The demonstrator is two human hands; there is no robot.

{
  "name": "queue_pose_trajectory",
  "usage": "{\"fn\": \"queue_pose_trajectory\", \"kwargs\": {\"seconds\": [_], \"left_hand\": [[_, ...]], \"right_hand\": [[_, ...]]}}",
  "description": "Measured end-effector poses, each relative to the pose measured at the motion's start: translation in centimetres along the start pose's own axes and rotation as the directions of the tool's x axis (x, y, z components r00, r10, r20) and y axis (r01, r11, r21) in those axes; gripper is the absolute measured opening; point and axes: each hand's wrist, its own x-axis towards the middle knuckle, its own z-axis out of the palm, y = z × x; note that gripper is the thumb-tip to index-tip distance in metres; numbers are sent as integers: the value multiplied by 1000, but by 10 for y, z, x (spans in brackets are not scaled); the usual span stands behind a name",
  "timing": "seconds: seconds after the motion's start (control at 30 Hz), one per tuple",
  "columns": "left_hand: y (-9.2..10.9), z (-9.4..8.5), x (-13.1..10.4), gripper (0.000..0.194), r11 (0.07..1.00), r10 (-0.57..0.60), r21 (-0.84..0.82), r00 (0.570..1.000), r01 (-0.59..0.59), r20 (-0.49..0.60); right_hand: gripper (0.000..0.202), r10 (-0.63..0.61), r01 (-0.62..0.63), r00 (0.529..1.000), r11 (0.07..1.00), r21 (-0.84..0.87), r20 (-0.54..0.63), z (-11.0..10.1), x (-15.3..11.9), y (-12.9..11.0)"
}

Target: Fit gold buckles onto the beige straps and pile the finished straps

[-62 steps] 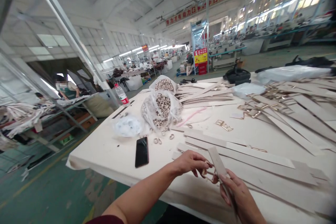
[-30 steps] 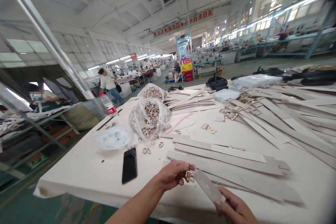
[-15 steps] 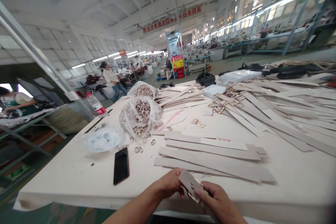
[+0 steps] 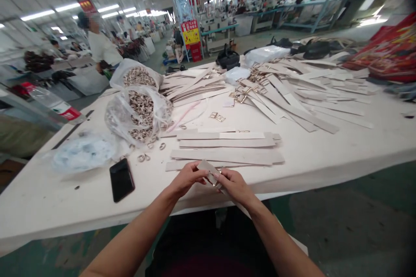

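Observation:
At the table's near edge, my left hand (image 4: 188,179) is closed on the end of a beige strap (image 4: 206,166). My right hand (image 4: 236,187) grips the same strap from the other side, its thumb beside a gold-coloured buckle (image 4: 219,175). The rest of that strap runs down behind my right forearm, mostly hidden. Just beyond my hands lie several flat beige straps (image 4: 227,156) in a loose row. Farther back rest two loose gold buckles (image 4: 217,116).
A black phone (image 4: 121,180) lies left of my hands. Behind it are a clear plastic bag (image 4: 82,153) and open bags of metal rings (image 4: 141,108). A bottle (image 4: 53,101) stands at the left edge; piled straps (image 4: 299,95) spread rightward. A person (image 4: 100,47) is beyond the table.
The view has tilted down and turned right, so my forearms and a red bag at the right now show. Both hands still hold the strap with its buckle.

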Motion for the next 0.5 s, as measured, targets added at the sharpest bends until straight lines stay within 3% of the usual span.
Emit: {"fn": "queue_pose_trajectory", "kwargs": {"seconds": [0.2,0.33,0.5], "left_hand": [[-11,8,5,27,992,76,103,994,-68,-79],[-19,17,1,31,982,151,146,965,-121,-213],[-26,15,-4,31,998,58,-24,986,-62,-154]], "right_hand": [[38,1,-10,990,998,-65,-143,7,-1,3],[41,-53,9,965,985,-170,-257,16,0,6],[43,-29,-17,979,975,-222,-203,19,-4,11]]}}
